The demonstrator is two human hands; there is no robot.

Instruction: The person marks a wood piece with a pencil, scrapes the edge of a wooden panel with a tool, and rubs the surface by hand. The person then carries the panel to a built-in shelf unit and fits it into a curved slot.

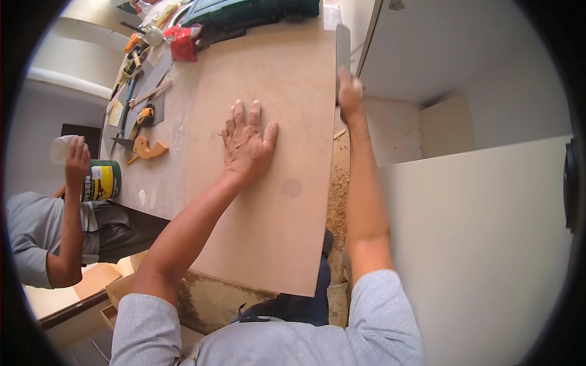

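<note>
Grey shirt (268, 344) fabric lies nearest the camera, just beyond the near end of a broad, pale wooden board (256, 238), which serves as landmark here. The board rests flat on the worktop (155, 189), its near end jutting past the worktop's edge toward the person's body, which probably puts its long right side within easy reach.

On the board's upper face, left of its middle line, the left grip (247, 143) is fully spread, palm down, grasping nothing; it seems placed to press the board steady. At the board's right edge, toward the far end, the right grip (350, 97) is curled round the lower end of a long grey tool (343, 49). That side appears left unobstructed so the tool can run alongside it; blur hides whether the two touch. Wood shavings (337, 210) lie below the board's right edge.

Left of the board sit an orange-handled saw (149, 148) and a tape measure (146, 116), seemingly kept off its surface but handy. Beyond its far end stands a dark green case (244, 15). Well left of the board, a co-worker's hand (77, 161) holds a whitish container (61, 148).
</note>
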